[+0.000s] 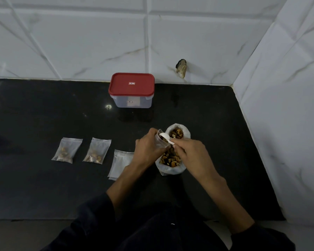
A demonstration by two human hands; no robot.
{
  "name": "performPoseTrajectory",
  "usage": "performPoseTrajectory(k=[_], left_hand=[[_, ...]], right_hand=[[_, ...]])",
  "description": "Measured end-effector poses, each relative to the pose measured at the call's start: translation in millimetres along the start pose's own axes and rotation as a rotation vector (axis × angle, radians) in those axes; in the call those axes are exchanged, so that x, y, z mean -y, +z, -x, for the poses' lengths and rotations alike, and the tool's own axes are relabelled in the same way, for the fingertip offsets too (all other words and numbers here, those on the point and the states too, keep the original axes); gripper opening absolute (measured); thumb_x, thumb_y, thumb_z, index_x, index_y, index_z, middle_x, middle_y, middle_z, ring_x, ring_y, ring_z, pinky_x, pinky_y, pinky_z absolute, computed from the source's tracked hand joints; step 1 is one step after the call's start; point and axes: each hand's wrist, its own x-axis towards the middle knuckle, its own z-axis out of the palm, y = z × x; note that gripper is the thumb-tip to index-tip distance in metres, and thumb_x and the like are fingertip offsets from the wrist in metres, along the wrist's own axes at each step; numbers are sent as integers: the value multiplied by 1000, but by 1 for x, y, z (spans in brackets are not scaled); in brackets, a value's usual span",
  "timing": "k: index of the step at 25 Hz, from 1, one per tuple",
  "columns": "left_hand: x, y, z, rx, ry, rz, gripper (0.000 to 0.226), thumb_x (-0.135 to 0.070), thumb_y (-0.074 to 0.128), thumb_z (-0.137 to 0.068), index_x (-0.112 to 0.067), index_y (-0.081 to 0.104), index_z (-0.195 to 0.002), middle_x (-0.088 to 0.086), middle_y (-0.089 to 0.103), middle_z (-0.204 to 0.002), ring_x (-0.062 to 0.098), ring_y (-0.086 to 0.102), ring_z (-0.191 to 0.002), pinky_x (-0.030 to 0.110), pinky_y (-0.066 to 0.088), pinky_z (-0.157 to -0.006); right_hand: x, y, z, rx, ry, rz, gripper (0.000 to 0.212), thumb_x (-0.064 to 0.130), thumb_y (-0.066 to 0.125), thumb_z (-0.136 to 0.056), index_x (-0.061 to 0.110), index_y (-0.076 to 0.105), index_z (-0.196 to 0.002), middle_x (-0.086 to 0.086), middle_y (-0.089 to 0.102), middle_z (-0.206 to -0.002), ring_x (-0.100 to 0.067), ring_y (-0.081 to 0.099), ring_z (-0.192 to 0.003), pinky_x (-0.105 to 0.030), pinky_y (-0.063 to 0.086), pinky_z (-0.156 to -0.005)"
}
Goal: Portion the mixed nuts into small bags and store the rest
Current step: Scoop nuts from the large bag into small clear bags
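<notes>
**Scooping into the third small bag**

Pinched in your right hand, the white scoop tipped into the small bag your left hand gripped open, held right over the big bag of mixed nuts so spills would likely fall back in. Two filled bags lay to the left, empty bags beside your wrist, the red-lidded container behind, probably awaiting leftovers.
</notes>
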Motion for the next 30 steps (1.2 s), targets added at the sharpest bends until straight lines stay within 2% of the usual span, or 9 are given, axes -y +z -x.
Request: performPoseTrajectory(k=[2, 5, 9, 12, 16, 19, 21, 27, 30], left_hand=[[-3, -1, 1, -6, 24, 27, 41, -49, 72, -73, -34, 46, -100, -16, 63, -88, 7, 64, -90, 50, 49, -91], [-6, -3, 2, -8, 39, 41, 42, -42, 74, -77, -28, 47, -106, -16, 61, -91, 7, 63, -91, 46, 51, -90], [-7, -5, 2, 13, 35, 43, 49, -37, 74, -79, -22, 47, -117, -15, 59, -100, 8, 61, -98, 43, 51, -93], [-8, -6, 4, 23, 24, 41, 49, -33, 75, -79, -20, 48, -117, -15, 59, -99, 6, 61, -95, 39, 54, -89], [-3, -9, 7, 16, 20, 2, 49, -37, 74, -79, -19, 48, -117, -10, 61, -100, 9, 63, -93, 39, 55, -86], [-2, -13, 9, 29, -14, -6, 53, -35, 75, -79, -20, 45, -120, -10, 58, -105, 8, 59, -97, 36, 54, -88], [-2, -14, 10, 24, -26, 3, 57, -35, 75, -78, -20, 42, -123, -7, 58, -110, 8, 58, -100, 36, 54, -89], [-4, -17, 14, -5, -17, 59, 57, -36, 75, -78, -22, 39, -119, -7, 56, -109, 8, 58, -99, 29, 52, -85], [-8, -19, 15, -10, -11, 75, 55, -35, 75, -78, -23, 38, -117, -11, 54, -105, 4, 57, -94, 18, 48, -76]], right_hand=[[6, -1, 1, 13, -59, 107, 35, 17, 45, -100, 19, 57, -132, -1, 64, -114, -10, 60, -102, -24, 48, -88], [6, -5, 5, -126, -49, -125, 29, 13, 51, -97, 18, 64, -124, 1, 68, -107, -4, 62, -97, -23, 51, -88], [-1, -10, 8, -126, 106, -537, 25, 13, 54, -96, 24, 68, -114, 4, 71, -84, 4, 59, -57, -13, 45, -52], [-8, -11, 8, -135, 173, -740, 24, 13, 54, -95, 29, 68, -107, -5, 72, -82, -4, 51, -48, -18, 41, -44], [-33, -1, 3, -170, 357, -664, 19, 14, 55, -95, 22, 69, -104, 0, 68, -81, -2, 58, -59, -20, 46, -51], [-54, 20, -2, -137, 434, -505, 17, 16, 56, -94, 19, 72, -101, 0, 69, -87, -11, 65, -81, -33, 54, -71], [-59, 31, -7, -108, 451, -529, 17, 16, 57, -94, 17, 73, -100, 0, 69, -91, -15, 65, -90, -30, 52, -76], [-58, 37, -10, -110, 339, -142, 22, 25, 62, -91, 24, 68, -112, -2, 54, -116, -23, 44, -120, -40, 45, -95], [-27, 25, -9, -163, 169, -412, 17, 25, 65, -89, 24, 69, -105, 4, 55, -112, -10, 53, -109, -27, 46, -90]])
